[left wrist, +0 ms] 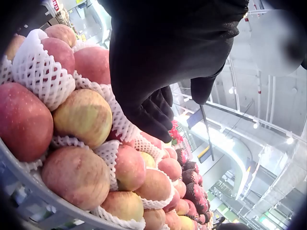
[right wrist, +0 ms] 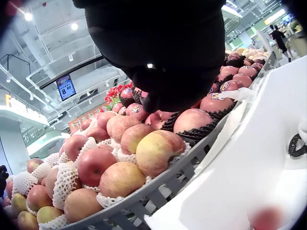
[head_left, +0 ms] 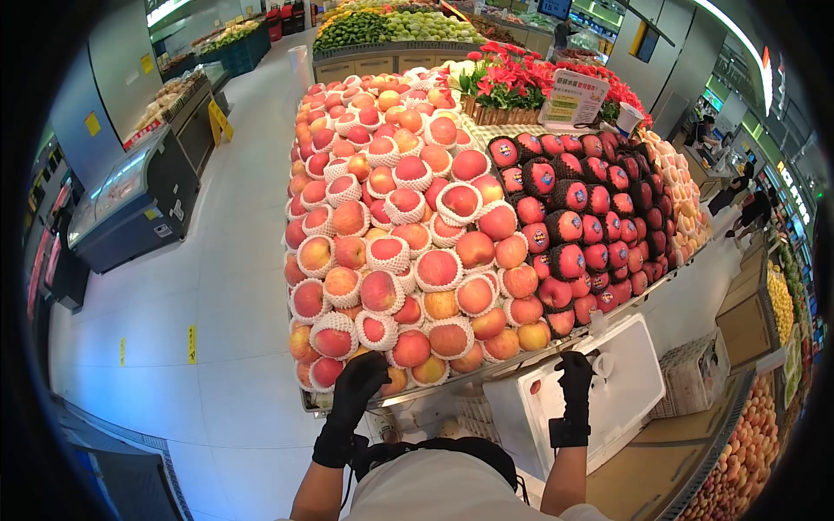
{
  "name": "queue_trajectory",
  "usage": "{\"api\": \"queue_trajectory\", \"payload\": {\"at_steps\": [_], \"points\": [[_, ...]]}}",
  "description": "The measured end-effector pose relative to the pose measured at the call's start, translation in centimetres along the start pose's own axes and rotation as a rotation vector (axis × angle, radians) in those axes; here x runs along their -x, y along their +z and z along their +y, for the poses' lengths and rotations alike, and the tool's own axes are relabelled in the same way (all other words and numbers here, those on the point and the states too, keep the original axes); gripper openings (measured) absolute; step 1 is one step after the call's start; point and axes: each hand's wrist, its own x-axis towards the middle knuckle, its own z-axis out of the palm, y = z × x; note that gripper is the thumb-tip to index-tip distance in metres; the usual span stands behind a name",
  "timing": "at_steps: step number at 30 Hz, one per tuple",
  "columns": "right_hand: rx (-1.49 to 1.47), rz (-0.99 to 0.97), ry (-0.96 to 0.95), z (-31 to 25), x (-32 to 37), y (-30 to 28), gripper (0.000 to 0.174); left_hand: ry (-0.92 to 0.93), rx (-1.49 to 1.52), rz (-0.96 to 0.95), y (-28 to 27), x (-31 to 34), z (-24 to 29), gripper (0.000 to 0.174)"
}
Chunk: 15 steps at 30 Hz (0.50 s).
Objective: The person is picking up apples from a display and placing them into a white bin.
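A tall sloped pile of apples in white foam nets (head_left: 408, 260) fills the stand in front of me, with darker red apples in black nets (head_left: 582, 217) to its right. My left hand (head_left: 360, 375), in a black glove, reaches to the lowest front row. In the left wrist view its fingers (left wrist: 153, 112) hang loosely curled just above a netted apple (left wrist: 86, 115) and hold nothing. My gloved right hand (head_left: 576, 366) hovers by the stand's grey rim (right wrist: 163, 187), over a white foam box (head_left: 625, 382). Its fingers (right wrist: 163, 93) are loosely curled with nothing in them.
A chest freezer (head_left: 130, 200) stands across the pale floor aisle on the left. Red flowers (head_left: 512, 78) and a price sign (head_left: 573, 100) top the stand. Crates of fruit (head_left: 738, 451) lie at the lower right. People (head_left: 747, 204) stand at the far right.
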Motion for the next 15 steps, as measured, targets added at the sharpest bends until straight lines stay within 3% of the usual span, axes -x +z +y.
{"api": "queue_trajectory", "payload": {"at_steps": [5,8,11,15], "points": [[-0.026,-0.028,-0.14,-0.4,-0.3,3.7,0.02,0.045,-0.023,0.038,-1.1,0.1,2.7,0.037],[-0.031,-0.088,0.002,-4.8,2.0,6.1,0.02,0.105,-0.07,0.066,-2.6,-0.4,2.9,0.036],[0.043,-0.102,-0.078,-3.9,2.1,7.5,0.021,0.171,-0.09,0.106,-4.4,-0.9,3.2,0.035],[0.073,-0.16,0.008,-5.4,4.0,8.9,0.02,0.131,-0.093,0.124,-5.1,-1.4,5.4,0.034]]}}
